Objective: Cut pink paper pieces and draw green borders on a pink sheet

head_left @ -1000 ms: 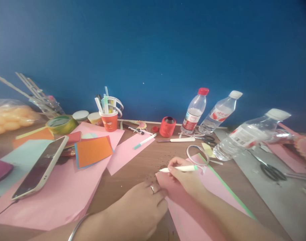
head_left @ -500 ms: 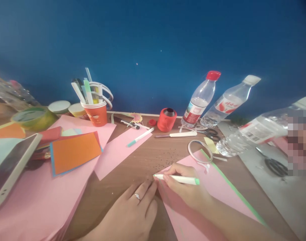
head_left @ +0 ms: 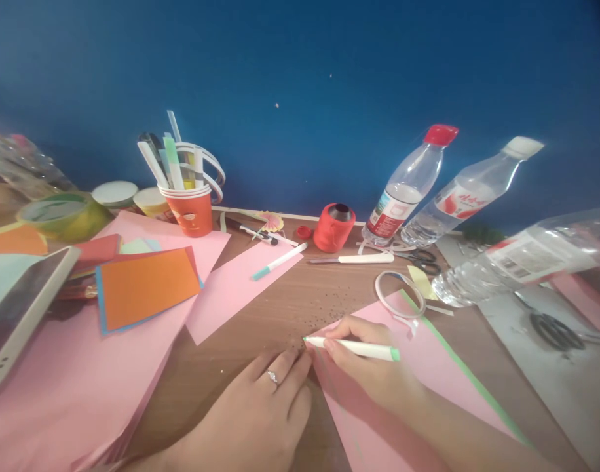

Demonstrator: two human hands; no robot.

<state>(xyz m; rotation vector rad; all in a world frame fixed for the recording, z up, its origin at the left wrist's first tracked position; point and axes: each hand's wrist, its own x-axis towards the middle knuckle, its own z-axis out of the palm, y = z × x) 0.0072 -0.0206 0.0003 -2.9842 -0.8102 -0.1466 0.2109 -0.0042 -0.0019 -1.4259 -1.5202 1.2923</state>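
My right hand (head_left: 366,351) is closed round a white marker with a green end (head_left: 366,349). The marker's green tip touches the left corner of a pink sheet of paper (head_left: 457,377), which has a green stripe along its right edge and a fainter green line near its left edge. Flat on the table, my left hand (head_left: 261,406) wears a ring, and its outstretched fingertips lie at the sheet's left corner. A roll of white tape (head_left: 399,295) rests on the far corner of this sheet. Small dark specks are scattered on the table beyond the marker tip.
Behind stand a red thread spool (head_left: 333,227), a red-capped bottle (head_left: 408,187) and a white-capped bottle (head_left: 469,190). A craft knife (head_left: 363,259) lies nearby. Leftward are a paper cup of pens (head_left: 192,213), orange paper (head_left: 147,288) and a phone (head_left: 27,314). Another bottle (head_left: 521,255) leans at right.
The view has shifted slightly, so most things sit a little differently in the picture. Both hands and the marker stay at the sheet's left corner, nearly as before.
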